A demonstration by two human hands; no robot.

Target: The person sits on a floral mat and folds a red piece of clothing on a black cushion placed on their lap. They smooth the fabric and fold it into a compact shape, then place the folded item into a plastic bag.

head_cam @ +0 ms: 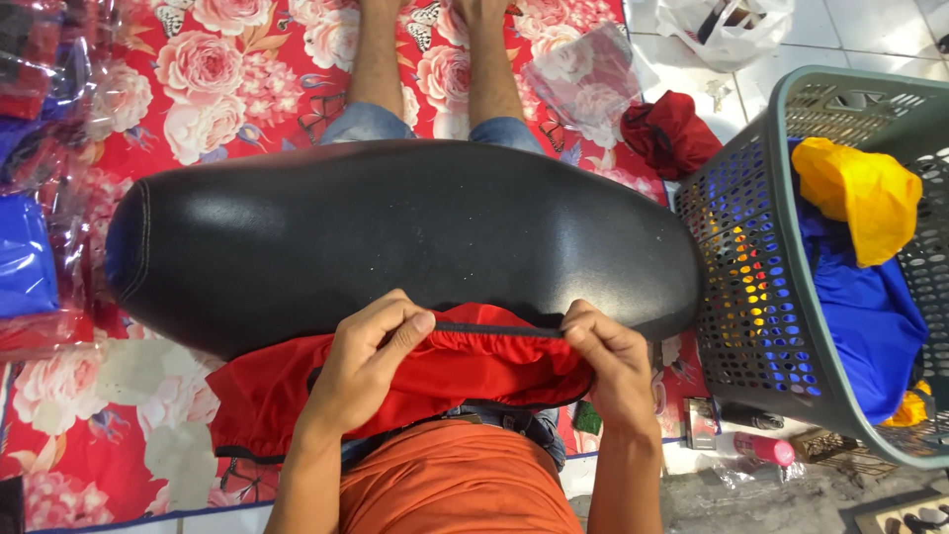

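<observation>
I sit on a red mat printed with pink roses [198,69], a long black leather motorcycle seat [395,232] lying across my lap. The red fabric cover with a black elastic hem [465,371] has only just met the near edge of the seat: its hem is stretched taut between my two hands against that edge, while nearly all of the black leather is bare and the bulk of the red cloth hangs bunched below, over my lap. So by my reckoning the fitting is at its start, and the whole top and both ends are yet uncovered.

My left hand [368,361] pinches the hem, thumb over curled fingers, at the cover's left part. My right hand [611,358] is clenched on the hem's other end. The cloth lies between and under both. A grey-green plastic laundry basket [751,326] holding blue and yellow cloth stands to my right.
</observation>
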